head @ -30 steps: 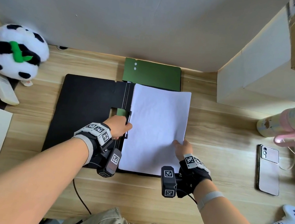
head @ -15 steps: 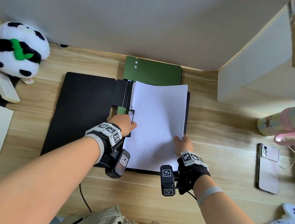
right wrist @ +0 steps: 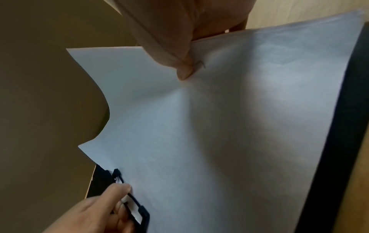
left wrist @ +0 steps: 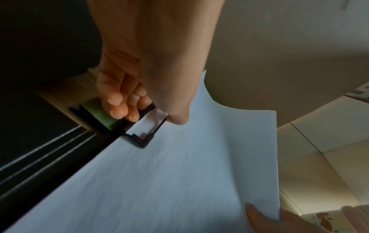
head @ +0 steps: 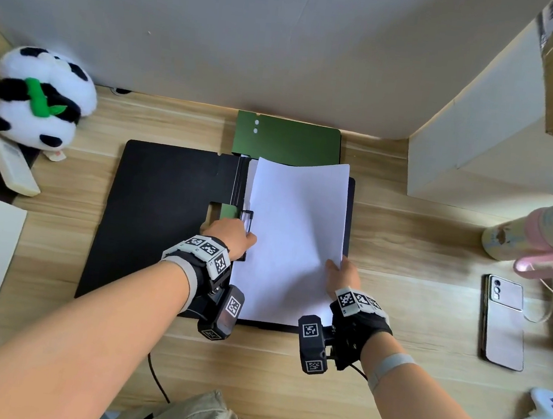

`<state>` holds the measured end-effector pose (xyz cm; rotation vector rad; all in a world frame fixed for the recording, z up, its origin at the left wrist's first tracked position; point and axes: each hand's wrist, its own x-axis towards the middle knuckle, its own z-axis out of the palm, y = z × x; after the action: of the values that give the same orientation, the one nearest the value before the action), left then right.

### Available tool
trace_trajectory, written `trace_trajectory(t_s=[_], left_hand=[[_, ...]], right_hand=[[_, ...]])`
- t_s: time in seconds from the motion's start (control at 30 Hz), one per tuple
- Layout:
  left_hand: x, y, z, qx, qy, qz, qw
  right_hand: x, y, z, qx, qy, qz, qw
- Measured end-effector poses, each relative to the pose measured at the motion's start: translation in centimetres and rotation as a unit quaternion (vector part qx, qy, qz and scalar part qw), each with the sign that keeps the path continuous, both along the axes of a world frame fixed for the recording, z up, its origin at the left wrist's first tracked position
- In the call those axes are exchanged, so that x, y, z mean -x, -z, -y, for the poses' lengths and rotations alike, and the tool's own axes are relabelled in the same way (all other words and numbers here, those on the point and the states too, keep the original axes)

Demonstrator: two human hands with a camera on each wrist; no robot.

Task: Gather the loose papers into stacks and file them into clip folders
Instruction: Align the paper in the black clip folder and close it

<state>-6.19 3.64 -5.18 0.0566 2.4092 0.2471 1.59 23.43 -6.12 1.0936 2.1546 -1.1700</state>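
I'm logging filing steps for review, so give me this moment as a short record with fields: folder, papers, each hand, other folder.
folder: black clip folder lying open on the wooden desk
papers: white paper stack on the folder's right half, its far end curled up
clip: black clip lever at the stack's left edge
left hand: left hand grips the clip lever
right hand: right hand pinches the stack's right edge
other folder: green folder closed, behind the black one

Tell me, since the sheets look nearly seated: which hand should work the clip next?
Left. The left hand already grips the black clip; the right hand pinches the paper stack at its far edge.
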Motion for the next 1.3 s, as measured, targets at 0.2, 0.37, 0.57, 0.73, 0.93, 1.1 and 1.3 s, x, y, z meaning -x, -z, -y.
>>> trace_trajectory(t_s=[0.2, 0.37, 0.57, 0.73, 0.93, 1.1, 1.3], left_hand=[[-0.3, 0.2, 0.6, -0.025, -0.007, -0.007, 1.000], [-0.2, 0.2, 1.2, -0.072, -0.017, 0.014, 0.997], [-0.1, 0.0, 2.0, -0.118, -0.017, 0.042, 0.992], [0.0, 0.1, 2.0, -0.106, -0.004, 0.042, 0.993], [-0.1, 0.5, 1.5, -0.077, 0.009, 0.019, 0.997], [0.0, 0.6, 1.3, -0.061, 0.013, 0.013, 0.998], [0.0, 0.4, 1.3, -0.062, 0.012, 0.015, 0.998]], right_hand=[[0.1, -0.6, -0.1, -0.011, 0.003, 0.019, 1.000], [0.3, -0.7, 0.0, -0.010, 0.003, 0.022, 1.000], [0.3, -0.5, -0.3, -0.008, 0.017, 0.019, 1.000], [0.0, -0.2, -0.3, 0.000, 0.030, -0.001, 1.000], [-0.5, 1.2, -0.7, 0.020, 0.054, -0.036, 0.998], [-1.1, 1.4, -1.0, 0.042, 0.081, -0.031, 0.995], [-1.8, 1.5, -1.8, 0.069, 0.123, -0.056, 0.988]])
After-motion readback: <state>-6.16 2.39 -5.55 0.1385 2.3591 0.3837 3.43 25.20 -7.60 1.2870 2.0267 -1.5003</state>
